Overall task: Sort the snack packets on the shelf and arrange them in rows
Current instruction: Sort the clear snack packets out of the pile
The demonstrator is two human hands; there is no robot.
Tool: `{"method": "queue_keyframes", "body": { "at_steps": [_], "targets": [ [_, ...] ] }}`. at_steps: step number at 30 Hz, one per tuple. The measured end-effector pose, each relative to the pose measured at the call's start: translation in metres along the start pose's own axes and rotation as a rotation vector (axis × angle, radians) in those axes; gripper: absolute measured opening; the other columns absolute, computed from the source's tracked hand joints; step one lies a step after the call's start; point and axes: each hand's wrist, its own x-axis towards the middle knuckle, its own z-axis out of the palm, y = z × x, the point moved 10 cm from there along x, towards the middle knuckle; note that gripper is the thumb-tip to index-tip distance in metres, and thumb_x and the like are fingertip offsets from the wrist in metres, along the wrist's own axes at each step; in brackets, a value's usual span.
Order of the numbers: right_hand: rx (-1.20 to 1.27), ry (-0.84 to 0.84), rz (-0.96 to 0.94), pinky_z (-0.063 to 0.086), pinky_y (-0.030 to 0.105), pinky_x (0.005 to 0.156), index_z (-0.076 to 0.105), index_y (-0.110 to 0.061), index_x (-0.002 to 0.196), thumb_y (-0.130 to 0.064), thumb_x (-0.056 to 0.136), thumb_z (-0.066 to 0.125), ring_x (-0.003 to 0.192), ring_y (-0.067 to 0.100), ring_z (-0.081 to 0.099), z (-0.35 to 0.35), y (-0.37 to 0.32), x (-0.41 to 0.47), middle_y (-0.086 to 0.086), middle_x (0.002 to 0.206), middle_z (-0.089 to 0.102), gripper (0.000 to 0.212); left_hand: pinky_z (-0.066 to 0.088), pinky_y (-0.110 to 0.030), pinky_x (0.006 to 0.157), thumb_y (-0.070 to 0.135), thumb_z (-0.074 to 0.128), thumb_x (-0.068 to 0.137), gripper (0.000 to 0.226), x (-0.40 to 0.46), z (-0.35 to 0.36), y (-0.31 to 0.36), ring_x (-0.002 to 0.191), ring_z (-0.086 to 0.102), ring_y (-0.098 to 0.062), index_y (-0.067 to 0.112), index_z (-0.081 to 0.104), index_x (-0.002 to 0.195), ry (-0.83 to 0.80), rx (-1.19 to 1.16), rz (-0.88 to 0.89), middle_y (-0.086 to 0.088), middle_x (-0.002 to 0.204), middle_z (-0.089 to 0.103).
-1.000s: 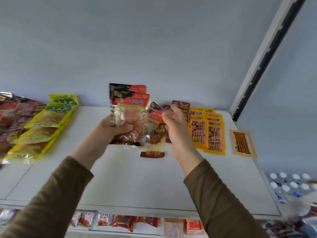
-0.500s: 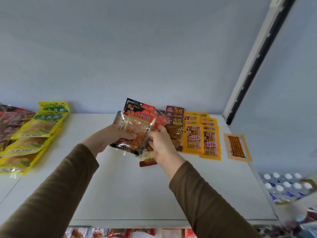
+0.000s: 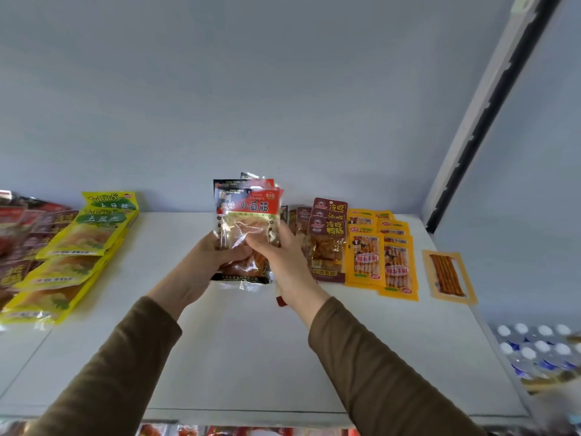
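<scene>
Snack packets (image 3: 246,225) form a small stack held upright above the white shelf (image 3: 239,341), long axis vertical, header up and facing the camera; the front packet has a red header band with a black corner, and below it a clear window showing orange-brown pieces; the header reads 小面筋 in black characters, the smaller print too fine to read; edges of more packets of the same red and black kind fan out behind its top. The left hand (image 3: 204,262) wraps round the stack's lower left side, thumb across the front; the right hand (image 3: 283,256) grips the lower right side, its fingers curled onto the clear window; the stack's bottom edge sits just above the shelf, between the two hands. To the right, maroon packets (image 3: 327,243) marked 冷吃鸭肠 lie overlapped in a row running toward the back wall; just beside them lie two overlapping rows of orange packets (image 3: 380,256), their label unreadable; a single flat packet of long sticks (image 3: 448,275) lies apart, further right. On the left, yellow packets (image 3: 85,237) lettered TuDouSi overlap in a row, lengthwise front to back.
</scene>
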Motion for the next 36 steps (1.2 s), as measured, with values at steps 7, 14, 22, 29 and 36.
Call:
{"method": "queue_keyframes", "body": {
  "at_steps": [7, 14, 22, 29, 36],
  "targets": [
    [-0.001, -0.076, -0.091, 0.056, 0.049, 0.097, 0.063, -0.042, 0.113, -0.026, 0.093, 0.067, 0.107, 0.019, 0.069, 0.021, -0.017, 0.008, -0.005, 0.112, 0.072, 0.026, 0.059, -0.027, 0.08, 0.042, 0.095, 0.065, 0.083, -0.025, -0.025, -0.001, 0.103, 0.076, -0.024, 0.03, 0.052, 0.135, 0.162, -0.056, 0.008, -0.004, 0.114, 0.077],
    [-0.005, -0.122, -0.061, 0.059, 0.029, 0.078, 0.058, -0.02, 0.119, -0.017, 0.096, 0.063, 0.09, 0.012, 0.071, 0.054, -0.018, 0.013, -0.008, 0.098, 0.071, 0.023, 0.062, -0.037, 0.085, 0.026, 0.08, 0.077, 0.075, -0.046, -0.032, -0.016, 0.117, 0.069, -0.034, 0.024, 0.048, 0.144, 0.14, -0.325, 0.057, -0.013, 0.134, 0.068],
    [0.04, -0.26, 0.059, 0.053, 0.032, 0.084, 0.066, -0.021, 0.114, -0.02, 0.094, 0.067, 0.093, 0.013, 0.071, 0.08, -0.019, 0.02, 0.0, 0.1, 0.073, 0.02, 0.063, -0.036, 0.078, 0.033, 0.059, 0.093, 0.051, -0.061, -0.051, -0.027, 0.106, 0.074, -0.031, 0.004, 0.062, 0.136, 0.171, -0.419, -0.041, -0.02, 0.129, 0.07],
    [0.062, -0.34, 0.231, 0.053, 0.038, 0.086, 0.069, -0.046, 0.1, -0.042, 0.093, 0.067, 0.088, 0.006, 0.074, 0.083, 0.002, 0.012, -0.012, 0.097, 0.077, 0.008, 0.063, -0.043, 0.085, 0.027, 0.085, 0.072, 0.08, -0.062, -0.043, -0.027, 0.111, 0.072, -0.03, 0.014, 0.05, 0.142, 0.195, -0.401, -0.049, -0.015, 0.132, 0.069],
    [-0.137, -0.205, 0.037, 0.032, 0.041, 0.112, 0.031, -0.04, 0.146, -0.052, 0.083, 0.077, 0.132, 0.011, 0.043, 0.071, 0.0, 0.016, -0.018, 0.147, 0.045, 0.079, 0.054, -0.043, 0.09, 0.046, 0.085, 0.072, 0.057, -0.068, -0.036, -0.037, 0.103, 0.074, -0.029, 0.013, 0.074, 0.117, 0.197, -0.346, -0.137, -0.015, 0.122, 0.072]
  ]
}}
